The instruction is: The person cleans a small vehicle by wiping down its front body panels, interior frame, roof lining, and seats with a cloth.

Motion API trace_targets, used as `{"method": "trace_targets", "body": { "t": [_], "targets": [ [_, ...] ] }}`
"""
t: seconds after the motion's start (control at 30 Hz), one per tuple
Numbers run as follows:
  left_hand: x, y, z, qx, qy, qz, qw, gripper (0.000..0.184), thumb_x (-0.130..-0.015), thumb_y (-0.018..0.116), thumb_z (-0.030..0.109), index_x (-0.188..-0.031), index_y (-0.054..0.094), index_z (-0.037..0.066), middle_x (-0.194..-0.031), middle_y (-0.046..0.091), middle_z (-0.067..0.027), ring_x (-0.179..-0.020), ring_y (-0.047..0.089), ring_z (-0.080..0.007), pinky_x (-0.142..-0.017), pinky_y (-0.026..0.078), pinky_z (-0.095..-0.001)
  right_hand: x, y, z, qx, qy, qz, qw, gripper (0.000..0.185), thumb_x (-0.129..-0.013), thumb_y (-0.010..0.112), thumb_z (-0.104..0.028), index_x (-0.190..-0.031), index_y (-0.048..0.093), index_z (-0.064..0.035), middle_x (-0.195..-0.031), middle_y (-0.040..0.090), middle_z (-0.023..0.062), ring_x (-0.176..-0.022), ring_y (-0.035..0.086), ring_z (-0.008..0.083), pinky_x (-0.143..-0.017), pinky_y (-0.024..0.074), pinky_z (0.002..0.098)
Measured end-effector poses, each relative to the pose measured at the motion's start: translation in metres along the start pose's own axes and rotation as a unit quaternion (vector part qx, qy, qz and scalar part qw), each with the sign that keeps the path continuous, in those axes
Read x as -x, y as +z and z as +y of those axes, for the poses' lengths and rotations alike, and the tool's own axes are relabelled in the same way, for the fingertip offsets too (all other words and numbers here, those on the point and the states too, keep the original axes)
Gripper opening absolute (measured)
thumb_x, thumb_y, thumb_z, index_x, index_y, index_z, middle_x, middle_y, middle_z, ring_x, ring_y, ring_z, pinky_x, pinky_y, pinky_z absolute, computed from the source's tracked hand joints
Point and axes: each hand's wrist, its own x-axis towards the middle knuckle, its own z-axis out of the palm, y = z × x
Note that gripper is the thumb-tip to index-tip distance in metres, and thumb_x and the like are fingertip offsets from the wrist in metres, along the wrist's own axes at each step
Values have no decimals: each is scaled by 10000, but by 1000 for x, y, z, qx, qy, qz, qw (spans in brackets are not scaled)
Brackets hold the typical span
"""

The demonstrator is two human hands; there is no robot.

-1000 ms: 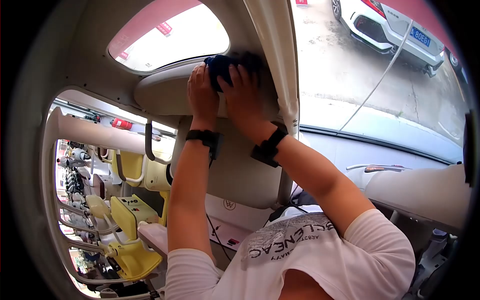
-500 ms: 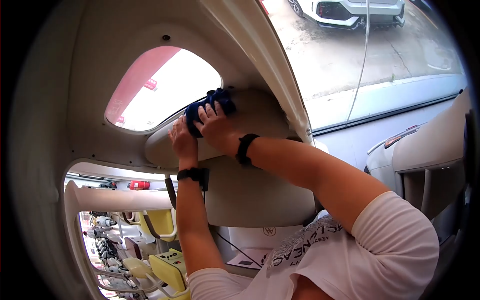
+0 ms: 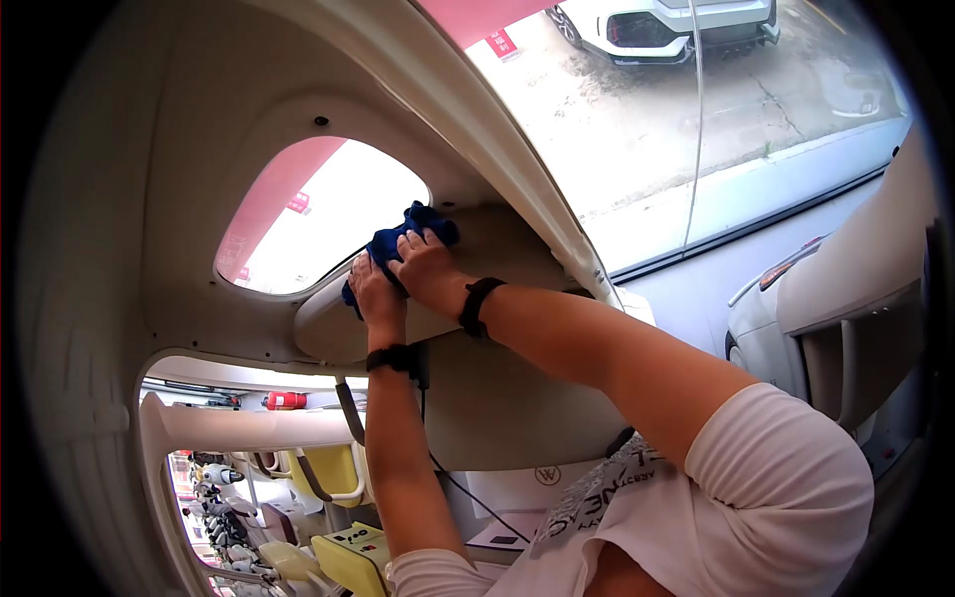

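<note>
A crumpled dark blue cloth (image 3: 390,243) lies bunched on the padded beige ledge (image 3: 323,323), just below the rounded window (image 3: 328,214). My right hand (image 3: 428,269) is closed over the cloth's upper part, fingers bent into its folds. Beside it, my left hand (image 3: 378,291) presses the cloth's lower end against the ledge, fingers close together. A bit of blue pokes out past the left hand's outer side. Both wrists wear black bands. The palms and the cloth beneath them are hidden.
A beige curved frame (image 3: 517,159) surrounds the window area. To the right, a large pane shows a white car (image 3: 657,30) outside. At lower left, an opening reveals yellow seats (image 3: 348,557) and a red fire extinguisher (image 3: 286,400). A thin black cable (image 3: 468,490) hangs near my left forearm.
The view has tilted, so the window sits lower. Both hands stay on the cloth; my left hand is now further over it, with blue showing at its outer side.
</note>
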Motion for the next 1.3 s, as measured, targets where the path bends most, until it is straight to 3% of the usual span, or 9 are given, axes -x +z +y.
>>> {"method": "trace_targets", "body": {
  "t": [0.03,0.13,0.33,0.53,0.6,0.77,0.97,1.13,1.3],
  "targets": [
    [1,-1,7,0,-1,0,1000,518,-918,560,269,-1365,478,19,-1389,493,-166,-1350,399,-323,-1133,263,-478,6,-2,1,23,-1,62,998,251,-894,567,-215,-1092,712,-163,-1266,607,177,-1254,528,336,-1057,366,490],
    [7,-8,27,36,7,3,999,545,-907,570,250,-1382,458,8,-1413,469,-171,-1368,381,-326,-1142,252,-479,18,-15,10,18,1,63,998,242,-890,569,-202,-1078,714,-155,-1272,607,172,-1256,533,312,-1046,388,472],
    [11,-9,66,90,33,47,994,554,-883,577,182,-1376,445,-35,-1415,460,-194,-1369,380,-330,-1157,230,-477,41,-54,25,61,8,21,998,275,-890,567,-195,-1135,679,-137,-1299,592,176,-1245,541,309,-1030,405,461],
    [17,-13,123,138,110,88,980,525,-870,553,108,-1370,449,-12,-1427,448,-146,-1376,363,-315,-1175,208,-471,78,-84,41,62,67,-92,991,289,-845,586,-134,-1117,631,-48,-1286,544,280,-1204,534,407,-915,486,448],
    [21,-16,129,152,108,96,978,514,-866,546,88,-1365,457,2,-1428,446,-143,-1376,359,-318,-1175,210,-471,92,-70,48,107,34,17,993,310,-843,571,-129,-1140,614,-51,-1250,546,297,-1164,544,424,-860,512,444],
    [20,-22,113,138,132,118,974,497,-838,516,-8,-1332,485,36,-1386,470,-124,-1344,406,-301,-1147,291,-448,89,-58,59,128,-13,64,990,374,-843,563,-143,-1210,597,-77,-1245,554,283,-1155,558,395,-857,510,450],
    [14,-14,87,104,116,121,980,445,-900,487,74,-1345,474,59,-1353,500,-114,-1330,433,-275,-1141,306,-425,67,-62,42,162,1,43,986,454,-826,555,-86,-1276,594,-140,-1239,558,236,-1178,545,356,-880,493,415],
    [15,-13,59,58,82,110,989,463,-914,504,126,-1373,447,121,-1377,497,-81,-1345,422,-236,-1153,277,-423,50,-52,35,197,-31,82,976,292,-841,609,-180,-1122,674,-133,-1180,631,212,-1122,599,338,-834,496,441],
    [15,-6,40,39,90,110,989,469,-913,487,121,-1378,434,150,-1400,487,-66,-1368,398,-232,-1176,224,-437,41,-40,34,204,-43,100,973,260,-838,624,-183,-1086,700,-160,-1129,674,191,-1110,625,312,-828,485,428]
  ]
}}
